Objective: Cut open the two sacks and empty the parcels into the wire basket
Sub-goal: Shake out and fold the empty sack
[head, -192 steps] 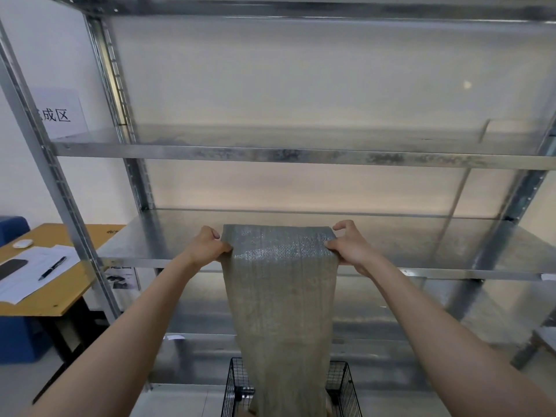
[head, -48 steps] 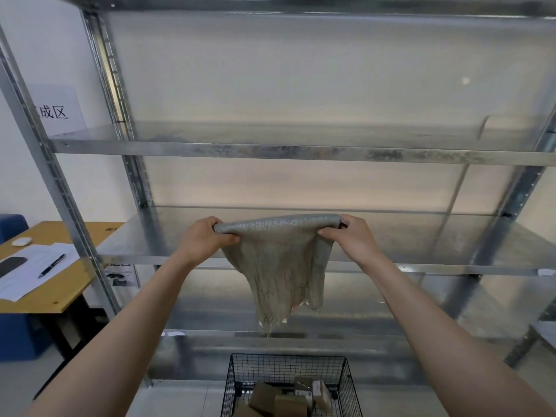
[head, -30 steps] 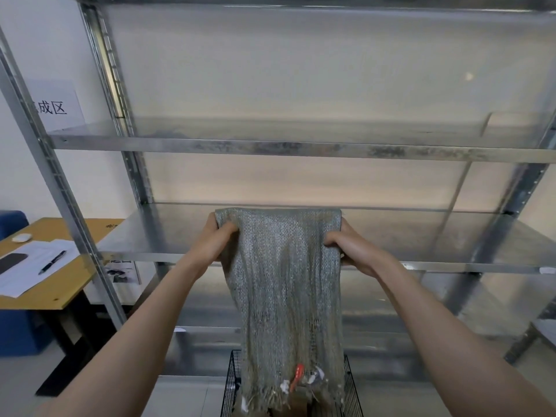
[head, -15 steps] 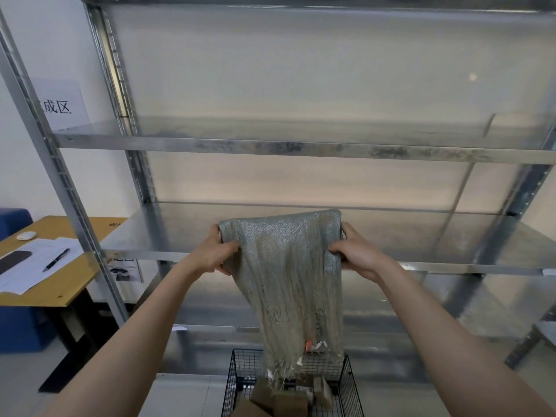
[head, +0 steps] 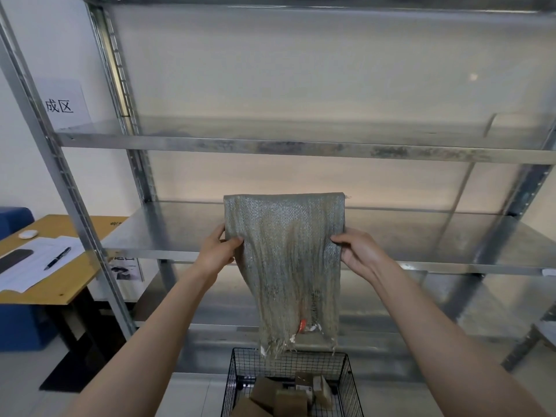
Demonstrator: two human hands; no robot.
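The sack (head: 285, 260) hangs upside down in front of the shelf (head: 168, 233). Its frayed, cut mouth is just above the back rim of the basket (head: 350, 374), where brown parcels (head: 285, 398) lie. The left grip (head: 218, 251) pinches the sack's left edge with the thumb on the front. The right grip (head: 358, 252) pinches the right edge the same way, and both sit a little below the closed top end. The sack looks limp and flat, so it is probably nearly empty. Something red and white shows near the mouth; I cannot tell whether it is a label or a caught parcel. Because the mouth hangs over the back rim rather than the middle, anything shaken loose could drop behind the basket. The loose threads could also snag on the wire and tug the basket when the sack is lifted away.
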